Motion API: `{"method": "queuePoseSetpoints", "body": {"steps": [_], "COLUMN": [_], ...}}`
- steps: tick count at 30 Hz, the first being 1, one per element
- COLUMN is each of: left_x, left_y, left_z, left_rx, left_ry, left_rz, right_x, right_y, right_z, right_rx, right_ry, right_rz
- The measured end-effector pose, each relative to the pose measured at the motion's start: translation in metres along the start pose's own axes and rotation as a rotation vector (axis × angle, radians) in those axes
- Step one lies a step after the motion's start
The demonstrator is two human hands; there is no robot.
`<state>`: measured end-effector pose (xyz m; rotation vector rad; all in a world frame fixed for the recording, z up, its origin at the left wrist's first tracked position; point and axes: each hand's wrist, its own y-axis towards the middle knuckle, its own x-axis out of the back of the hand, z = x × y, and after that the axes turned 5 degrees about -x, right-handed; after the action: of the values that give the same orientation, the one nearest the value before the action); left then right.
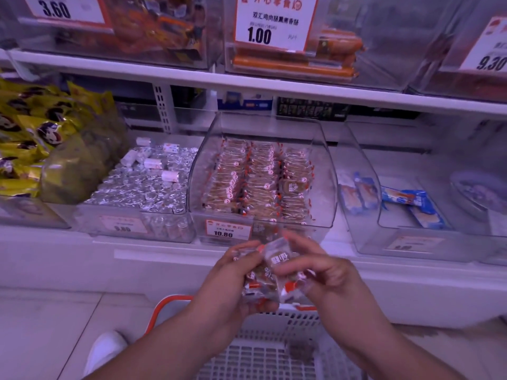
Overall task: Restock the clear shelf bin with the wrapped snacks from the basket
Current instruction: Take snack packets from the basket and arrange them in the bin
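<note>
A clear shelf bin (pixel 326 176) on the lower shelf holds rows of brown wrapped snacks (pixel 258 179) with red-edged clear wrappers; its front carries a 10.80 price tag (pixel 227 231). Just below the bin's front, both hands hold a bunch of the same wrapped snacks (pixel 274 278). My left hand (pixel 233 283) cups the bunch from the left and underneath. My right hand (pixel 326 272) pinches the top snack from the right. Under my hands sits a white slotted basket (pixel 263 357) with an orange handle; one small snack (pixel 300 349) lies in it.
Left of the bin is a bin of silver foil-wrapped pieces (pixel 142 185) and yellow bags (pixel 41 141). A clear bin with blue packets (pixel 406 198) stands to the right. Upper-shelf bins overhang. A white shoe (pixel 105 349) is on the tiled floor beside the basket.
</note>
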<state>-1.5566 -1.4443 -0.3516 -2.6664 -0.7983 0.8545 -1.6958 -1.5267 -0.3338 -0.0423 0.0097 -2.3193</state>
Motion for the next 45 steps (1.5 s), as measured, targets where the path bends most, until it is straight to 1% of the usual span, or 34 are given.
{"method": "queuePoseSetpoints", "body": {"steps": [1, 3, 4, 5, 6, 9, 10, 12, 14, 17, 20, 23, 25, 27, 29, 30, 33, 35, 37, 40, 42, 44, 45], "left_x": [0.001, 0.004, 0.005, 0.007, 0.007, 0.005, 0.004, 0.002, 0.001, 0.004, 0.01, 0.011, 0.01, 0.009, 0.009, 0.007, 0.002, 0.003, 0.003, 0.003, 0.004, 0.005, 0.005], "left_y": [0.0, -0.001, -0.002, -0.003, -0.004, -0.008, -0.009, -0.008, -0.006, -0.006, -0.008, -0.008, -0.006, -0.004, -0.002, -0.003, -0.008, -0.008, -0.005, -0.001, 0.0, 0.0, 0.001], "left_z": [-0.001, -0.002, -0.002, -0.002, -0.001, 0.003, 0.004, 0.003, -0.001, -0.002, 0.004, 0.007, 0.004, 0.001, 0.002, 0.005, 0.018, 0.027, 0.028, 0.024, 0.018, 0.013, 0.01], "left_rx": [-0.002, -0.012, -0.016, -0.022, -0.032, -0.083, -0.097, -0.11, -0.118, -0.144, -0.214, -0.261, -0.283, -0.321, -0.406, -0.458, -0.561, -0.625, -0.67, -0.666, -0.665, -0.66, -0.65], "left_ry": [0.003, 0.022, 0.036, 0.048, 0.058, 0.092, 0.099, 0.089, 0.045, 0.042, 0.155, 0.187, 0.148, 0.149, 0.227, 0.274, 0.431, 0.471, 0.46, 0.446, 0.434, 0.442, 0.433], "left_rz": [0.001, -0.009, -0.011, -0.015, -0.025, -0.06, -0.066, -0.059, -0.006, 0.09, 0.196, 0.218, 0.157, 0.062, 0.013, 0.023, 0.044, -0.021, -0.061, -0.072, -0.06, -0.042, -0.046], "right_x": [-0.001, 0.0, 0.0, -0.002, -0.004, -0.016, -0.02, -0.025, -0.025, -0.019, -0.015, -0.018, -0.021, -0.022, -0.024, -0.025, -0.032, -0.037, -0.038, -0.034, -0.03, -0.029, -0.03], "right_y": [0.001, 0.003, 0.004, 0.004, 0.003, -0.001, -0.002, -0.001, 0.002, 0.007, 0.007, 0.007, 0.007, 0.008, 0.008, 0.007, 0.005, 0.005, 0.006, 0.008, 0.009, 0.009, 0.009], "right_z": [0.0, 0.002, 0.003, 0.003, 0.001, -0.011, -0.016, -0.019, -0.017, -0.012, -0.011, -0.011, -0.011, -0.011, -0.01, -0.01, -0.009, -0.008, -0.006, -0.002, 0.0, 0.001, 0.0], "right_rx": [-0.07, -0.216, -0.253, -0.262, -0.258, -0.171, -0.156, -0.177, -0.207, -0.247, -0.315, -0.357, -0.35, -0.36, -0.386, -0.394, -0.415, -0.431, -0.45, -0.453, -0.423, -0.381, -0.358], "right_ry": [0.061, 0.29, 0.393, 0.43, 0.384, -0.028, -0.087, -0.084, -0.043, 0.108, 0.226, 0.372, 0.409, 0.34, 0.311, 0.332, 0.482, 0.62, 0.702, 0.718, 0.708, 0.668, 0.627], "right_rz": [0.033, 0.107, 0.15, 0.178, 0.162, -0.051, -0.077, -0.118, -0.187, -0.216, -0.194, -0.139, -0.122, -0.122, -0.113, -0.116, -0.122, -0.091, -0.026, 0.123, 0.201, 0.209, 0.184]}}
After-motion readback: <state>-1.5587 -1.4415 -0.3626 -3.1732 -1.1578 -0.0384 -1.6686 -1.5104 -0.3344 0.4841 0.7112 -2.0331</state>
